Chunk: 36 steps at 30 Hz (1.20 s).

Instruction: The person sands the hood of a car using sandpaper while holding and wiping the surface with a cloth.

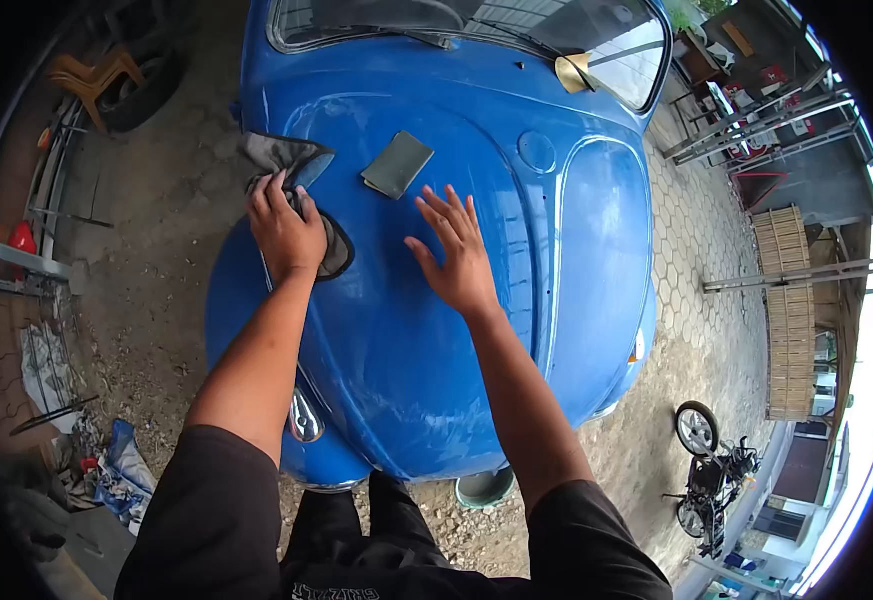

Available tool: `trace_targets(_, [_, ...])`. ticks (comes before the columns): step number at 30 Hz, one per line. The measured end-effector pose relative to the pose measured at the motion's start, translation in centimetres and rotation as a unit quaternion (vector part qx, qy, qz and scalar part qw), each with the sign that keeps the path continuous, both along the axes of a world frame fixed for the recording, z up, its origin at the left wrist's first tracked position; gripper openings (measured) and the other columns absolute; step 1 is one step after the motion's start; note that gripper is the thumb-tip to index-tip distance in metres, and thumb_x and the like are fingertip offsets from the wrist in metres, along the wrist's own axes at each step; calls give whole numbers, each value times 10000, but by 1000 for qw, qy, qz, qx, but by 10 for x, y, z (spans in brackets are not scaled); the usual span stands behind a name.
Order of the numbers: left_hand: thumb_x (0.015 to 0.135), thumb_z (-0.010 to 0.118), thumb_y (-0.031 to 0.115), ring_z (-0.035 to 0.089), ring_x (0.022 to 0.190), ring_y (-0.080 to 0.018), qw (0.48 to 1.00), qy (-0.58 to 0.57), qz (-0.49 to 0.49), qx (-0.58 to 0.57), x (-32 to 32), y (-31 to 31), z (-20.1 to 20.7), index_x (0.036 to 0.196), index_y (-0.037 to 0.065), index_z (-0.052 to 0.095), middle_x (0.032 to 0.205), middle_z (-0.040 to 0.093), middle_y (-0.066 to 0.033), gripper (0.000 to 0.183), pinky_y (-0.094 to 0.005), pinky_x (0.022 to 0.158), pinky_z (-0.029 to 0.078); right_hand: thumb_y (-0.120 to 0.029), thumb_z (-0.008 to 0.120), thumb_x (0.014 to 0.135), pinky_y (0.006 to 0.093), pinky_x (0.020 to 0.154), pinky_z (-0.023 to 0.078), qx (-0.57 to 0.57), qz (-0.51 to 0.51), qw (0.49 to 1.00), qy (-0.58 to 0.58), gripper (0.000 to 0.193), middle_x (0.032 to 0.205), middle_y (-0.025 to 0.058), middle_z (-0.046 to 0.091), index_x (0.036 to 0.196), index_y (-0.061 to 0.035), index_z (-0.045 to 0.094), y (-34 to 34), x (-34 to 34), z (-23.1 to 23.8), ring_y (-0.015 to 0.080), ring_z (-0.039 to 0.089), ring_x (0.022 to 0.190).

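Observation:
The rounded front hood of a blue car (406, 350) fills the middle of the head view. On its left side, my left hand (286, 228) has its fingers curled into a crumpled grey cloth (336, 250), part of which sticks out beyond my fingertips. A folded dark grey-green sheet (397, 165), perhaps sandpaper, lies on the hood between and beyond my hands. Just below its right corner, my right hand (456, 255) is over the paint with fingers spread and nothing held; whether it touches the surface I cannot tell.
Beyond the hood is the windshield (476, 20), with a tan piece (573, 73) by the wiper. A bucket (484, 488) stands below the car's front edge. A motorcycle (706, 480) is at right; an orange chair (96, 85) and a tyre (146, 95) stand at far left.

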<state>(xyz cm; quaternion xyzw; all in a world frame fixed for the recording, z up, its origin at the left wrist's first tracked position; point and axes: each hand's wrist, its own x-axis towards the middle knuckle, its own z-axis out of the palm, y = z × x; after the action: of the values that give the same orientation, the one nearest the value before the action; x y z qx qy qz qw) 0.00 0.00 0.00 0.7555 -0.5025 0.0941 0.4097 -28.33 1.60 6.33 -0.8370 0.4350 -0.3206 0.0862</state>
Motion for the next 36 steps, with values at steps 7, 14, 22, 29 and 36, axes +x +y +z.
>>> trace_targets(7, [1220, 695, 236, 700, 1106, -440, 969, 144, -142, -139, -42, 68, 9, 1282, 1, 690, 1230, 711, -223, 243, -546, 984, 549, -156, 715, 1208, 517, 1206, 611, 196, -103, 936, -272, 572, 1626, 231, 656, 1755, -81, 566, 165, -9, -15, 423, 689, 1492])
trace_targets(14, [1297, 531, 426, 591, 1633, -388, 707, 451, -523, 152, -188, 240, 61, 1749, -10, 547, 1726, 629, -254, 629, -503, 1379, 412, -302, 611, 1293, 393, 1172, 559, 300, -294, 749, -511, 487, 1474, 132, 782, 1660, 17, 632, 215, -26, -38, 218, 713, 1349])
trace_targets(22, [1106, 803, 245, 394, 1747, -516, 886, -55, -460, 24, -107, 38, 85, 1778, 114, 560, 1868, 457, -197, 726, -630, 1432, 353, -400, 621, 1264, 540, 1284, 451, 45, -424, 898, -108, 495, 1618, 274, 672, 1540, -6, 737, 158, -199, -64, 456, 587, 1582])
trace_targets(29, [1253, 560, 373, 252, 1835, -441, 878, -177, -423, 138, -57, -58, 40, 1915, 112, 310, 1991, 268, -178, 754, -569, 1509, 238, -382, 639, 1196, 582, 1374, 329, 41, -428, 902, 45, 565, 1712, 212, 631, 1733, -209, 667, 152, -185, -67, 434, 446, 1748])
trace_targets(36, [1292, 441, 260, 304, 1818, -438, 922, -211, -290, 143, -41, -119, 36, 1894, 53, 344, 1963, 349, -193, 644, -553, 1506, 244, -337, 631, 1182, 594, 1362, 338, 25, -413, 909, 44, 566, 1690, 229, 639, 1722, -171, 673, 151, -188, -69, 451, 470, 1727])
